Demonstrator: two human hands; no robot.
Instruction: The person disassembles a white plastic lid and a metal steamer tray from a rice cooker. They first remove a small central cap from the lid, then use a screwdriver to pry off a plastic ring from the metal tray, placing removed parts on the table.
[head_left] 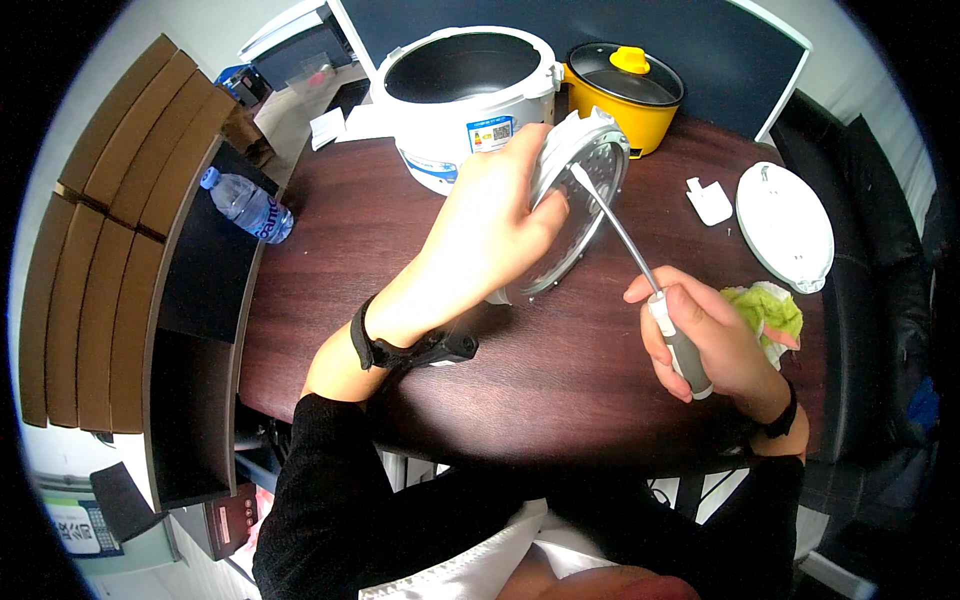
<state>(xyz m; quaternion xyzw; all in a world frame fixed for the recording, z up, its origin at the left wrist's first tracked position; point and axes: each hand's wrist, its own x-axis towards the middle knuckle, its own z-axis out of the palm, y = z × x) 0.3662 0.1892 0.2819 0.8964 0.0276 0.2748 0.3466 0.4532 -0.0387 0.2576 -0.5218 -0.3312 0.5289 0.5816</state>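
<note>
The left hand (495,205) grips a round lid with a white rim and a perforated silvery metal inner face (575,235), in the upper middle of the frame. The lid is tilted up on edge above the counter (570,380), thumb on its inner side. The right hand (705,335), right of centre, is wrapped around the grey-and-white handle of a screwdriver with a long metal shaft (684,358). Its tip points up and left to the lid's inner face; whether it touches cannot be told.

Behind the lid, at the upper middle, stands a large white cylindrical cooker body (440,130), open at the top. Its dark inner wall shows, but its bottom is out of sight. Just right of it stands a yellow pot (640,120), covered by a dark-rimmed glass lid with a yellow knob (630,60); its contents cannot be made out.

A clear plastic bottle with a blue cap (247,205) leans in the upper left; its fill level is unclear. Brown cardboard boxes (110,240) are stacked along the left edge, their contents hidden.

On the right lie a small white plastic piece (710,202), a white oval cover (785,225) and a crumpled green-and-white cloth (770,310), the cloth just beside the right hand.
</note>
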